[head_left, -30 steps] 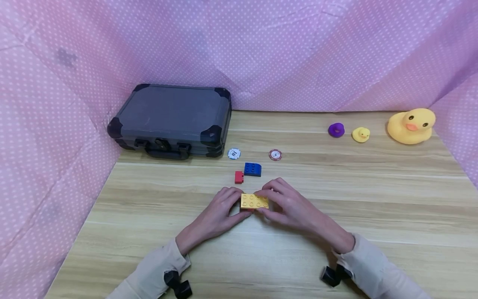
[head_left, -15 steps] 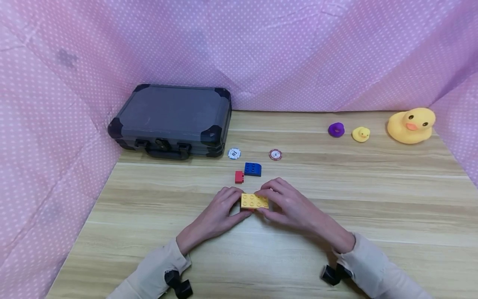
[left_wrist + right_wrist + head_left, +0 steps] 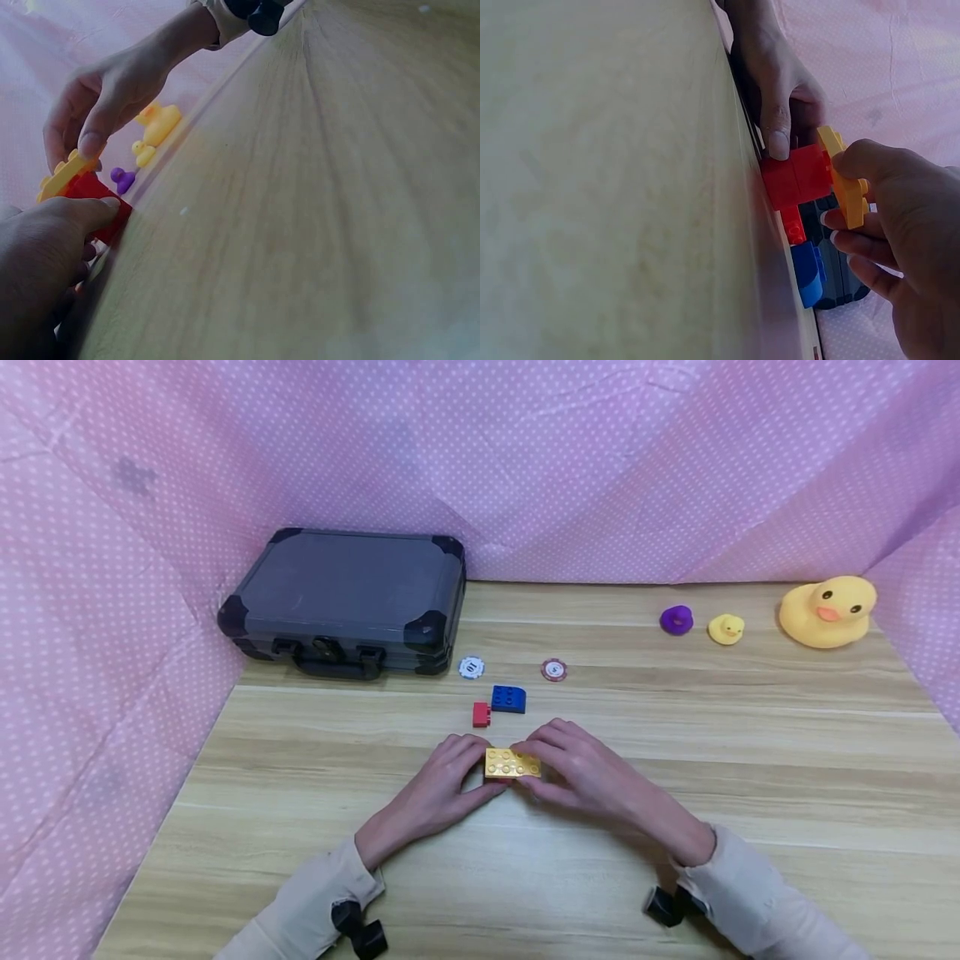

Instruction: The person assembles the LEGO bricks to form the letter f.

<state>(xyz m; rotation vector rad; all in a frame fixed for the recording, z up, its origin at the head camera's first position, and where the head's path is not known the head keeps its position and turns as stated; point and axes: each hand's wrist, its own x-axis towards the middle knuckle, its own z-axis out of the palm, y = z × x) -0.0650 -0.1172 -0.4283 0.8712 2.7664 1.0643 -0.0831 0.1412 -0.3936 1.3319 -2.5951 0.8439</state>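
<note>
Left hand (image 3: 438, 783) pinching red stack (image 3: 799, 180) low, near surface (image 3: 487, 877). Just beyond that hand: small red brick (image 3: 481, 715), then blue brick (image 3: 508, 699). Between it and right hand (image 3: 588, 774): yellow brick (image 3: 507, 763) atop stack, right hand gripping overhanging end. Almost nothing changed from second ago (both grips look steady); seems pressing step, full seating unclear.
</note>
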